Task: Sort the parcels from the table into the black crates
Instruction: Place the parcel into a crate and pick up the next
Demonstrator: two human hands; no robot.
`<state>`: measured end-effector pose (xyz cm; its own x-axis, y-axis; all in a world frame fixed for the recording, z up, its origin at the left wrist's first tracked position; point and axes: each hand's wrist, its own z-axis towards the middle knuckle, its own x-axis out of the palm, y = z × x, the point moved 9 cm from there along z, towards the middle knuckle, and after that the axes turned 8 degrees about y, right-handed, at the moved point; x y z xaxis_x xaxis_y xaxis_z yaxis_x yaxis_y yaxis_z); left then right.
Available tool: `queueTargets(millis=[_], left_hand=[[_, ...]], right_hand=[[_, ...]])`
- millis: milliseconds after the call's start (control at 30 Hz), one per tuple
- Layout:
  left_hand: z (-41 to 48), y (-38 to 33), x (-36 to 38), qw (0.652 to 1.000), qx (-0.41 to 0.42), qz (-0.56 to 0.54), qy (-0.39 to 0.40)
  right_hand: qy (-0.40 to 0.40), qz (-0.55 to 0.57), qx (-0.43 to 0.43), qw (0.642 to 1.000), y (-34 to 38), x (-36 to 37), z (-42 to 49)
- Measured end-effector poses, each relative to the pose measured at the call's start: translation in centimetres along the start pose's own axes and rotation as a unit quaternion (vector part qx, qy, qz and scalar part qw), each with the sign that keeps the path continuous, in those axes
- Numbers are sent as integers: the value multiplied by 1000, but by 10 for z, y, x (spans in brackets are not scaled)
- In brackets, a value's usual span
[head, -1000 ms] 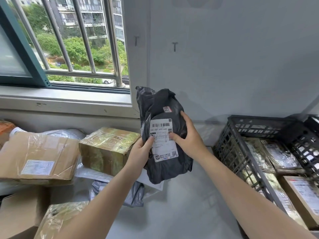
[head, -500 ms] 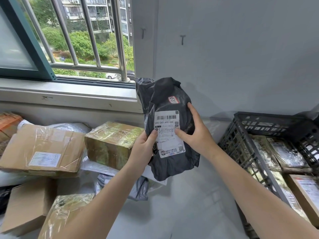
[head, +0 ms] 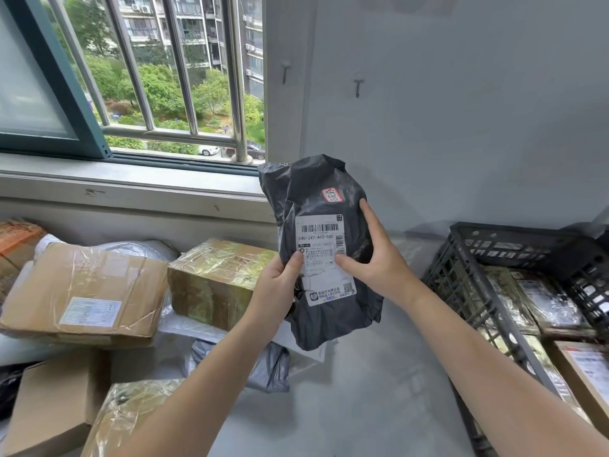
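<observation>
Two hands hold one bag (head: pixel 333 321) upright above the table (head: pixel 362 410), and we see it near the middle of the view. The left hand (head: pixel 275 291) grips the left edge of the bag, with its thumb pressed on the white label (head: pixel 321 230). The right hand (head: pixel 372 258) grips the right edge. Its thumb is also on the label, and its forefinger is stretched up along the side. At twelve o'clock from the label there is a small red-framed sticker (head: pixel 332 194). So both hands are grasping the bag, and neither is free. The bag is of black, wrinkled plastic, and as far as we can judge it touches only the hands.

At nine o'clock from the bag sits a box (head: pixel 217 278) covered in shiny tape, just beside the left hand. Further at nine o'clock a carton (head: pixel 89 291) with a pale label lies flat. At seven o'clock a grey pouch (head: pixel 270 364) lies on the table, partly hidden by the left forearm. At three o'clock stands a black crate (head: pixel 514 240), apart from the bag. Inside it we see several parcels (head: pixel 547 301) lying flat. At eleven o'clock is a window (head: pixel 148 77) with metal bars, with trees and buildings behind.
</observation>
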<state>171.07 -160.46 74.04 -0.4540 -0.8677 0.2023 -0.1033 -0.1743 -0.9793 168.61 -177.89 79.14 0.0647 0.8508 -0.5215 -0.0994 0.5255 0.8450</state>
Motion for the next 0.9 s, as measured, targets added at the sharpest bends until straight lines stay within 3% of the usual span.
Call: queueTargets(millis=[233, 433, 733, 900], left_hand=[[14, -1, 7, 1000, 11, -3, 7], [24, -1, 57, 998, 20, 16, 50], [16, -36, 213, 978, 74, 107, 165], [-5, -53, 329, 967, 113, 153, 169]], right_hand=[[-41, -38, 42, 998, 0, -15, -10], [-97, -68, 87, 989, -9, -57, -49], [-201, -110, 88, 969, -8, -185, -143], [-238, -147, 85, 956, -18, -282, -217]])
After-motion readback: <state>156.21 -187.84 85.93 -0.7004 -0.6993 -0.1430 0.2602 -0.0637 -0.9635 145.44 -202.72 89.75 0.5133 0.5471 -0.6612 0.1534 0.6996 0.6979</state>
